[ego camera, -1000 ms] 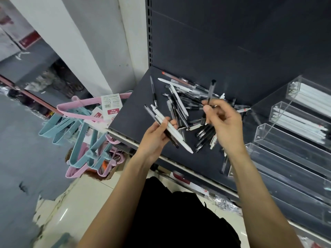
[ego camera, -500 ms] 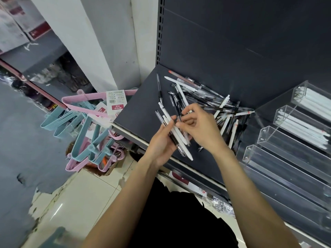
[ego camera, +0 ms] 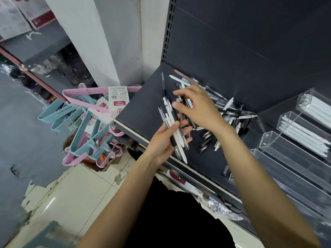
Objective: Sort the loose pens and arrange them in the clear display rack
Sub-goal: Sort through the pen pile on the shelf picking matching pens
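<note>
**Many thin pens, one small bundle in the hand**

Several long troughs make the clear display rack, which stands to the right of the right hand; its two upper troughs hold white pens, and the lower ones look mostly bare. The rack seems stiff but thin-walled, so I judge pens should be laid in, not dropped.

The dark shelf carries the loose pens, a crossed heap lying under and beyond the right hand. They look light, rigid and smooth, so they will roll and slide easily over each other.

The left hand grips a bundle of pens, black and white mixed, with the thumb across the barrels and the fingers curled below. The tips point toward the person. A hold near the middle of the barrels, as here, should keep them parallel.

The right hand hovers just above the bundle, its fingers bent over a dark pen which it seems to pinch; the contact is partly hidden.
</note>
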